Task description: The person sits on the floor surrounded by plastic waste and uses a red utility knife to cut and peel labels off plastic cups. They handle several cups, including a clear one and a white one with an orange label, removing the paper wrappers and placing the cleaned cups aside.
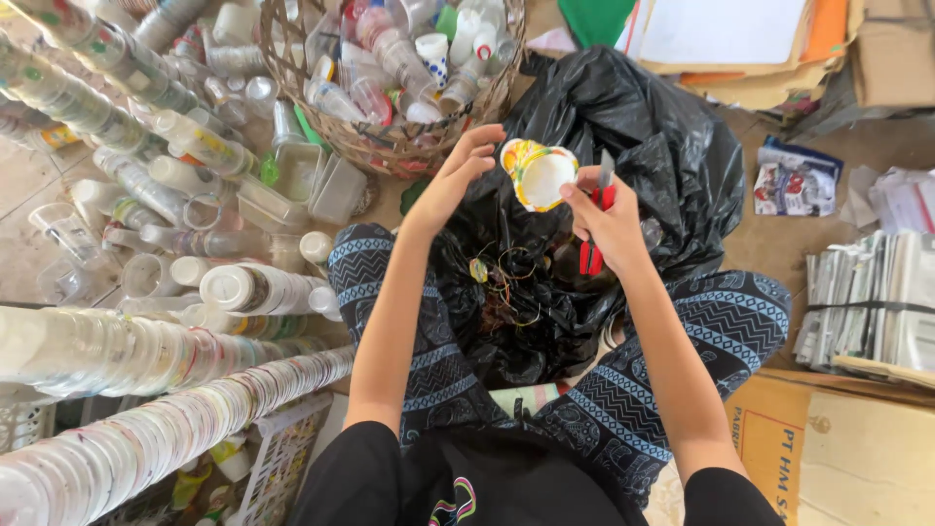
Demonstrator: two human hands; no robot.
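Note:
My left hand (456, 175) and the thumb of my right hand (606, 219) hold a small plastic cup (538, 173) with a yellow and orange printed rim, its white inside facing me. Red-handled scissors (594, 222) sit in my right hand, blades pointing up beside the cup. Below the cup an open black plastic bag (633, 136) lies between my knees. Thin cut rim strips (499, 282) are piled inside it.
A woven basket (390, 146) full of plastic bottles and cups stands ahead. Long stacks of nested clear cups (146, 438) and loose containers cover the floor at left. Bundled papers (872, 297) and cardboard (838, 448) lie at right.

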